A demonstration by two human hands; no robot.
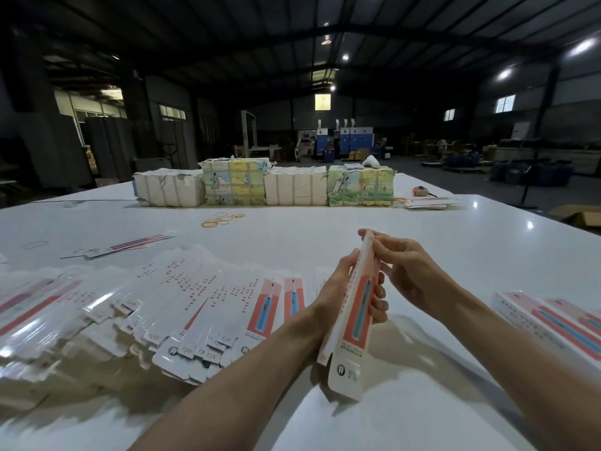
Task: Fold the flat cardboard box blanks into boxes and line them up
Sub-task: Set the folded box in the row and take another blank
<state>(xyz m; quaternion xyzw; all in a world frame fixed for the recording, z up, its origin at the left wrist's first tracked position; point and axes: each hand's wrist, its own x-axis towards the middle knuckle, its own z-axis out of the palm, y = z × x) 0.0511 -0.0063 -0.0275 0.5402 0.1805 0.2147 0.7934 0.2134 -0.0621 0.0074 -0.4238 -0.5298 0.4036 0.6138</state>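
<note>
Held box (356,320): white, with a coral-red panel bearing a long blue shape; a small green mark and a dark round logo near the lower end.
Blanks (195,304): glossy white, rows of small red print, coral-red panels with the same blue shape, black letters on the flaps.
Right boxes (553,323): white, with red and pink stripes and a blue streak.
Far blanks (130,245): white with a pink band.
Table (325,229): glossy white.
Rubber bands (221,219): yellow-orange.
Plain bundles (169,190): off-white.
Printed bundles (361,188): picture wrap in green, yellow and pale blue.
Machines (344,138): blue and white.
Carton (579,216): brown.
</note>
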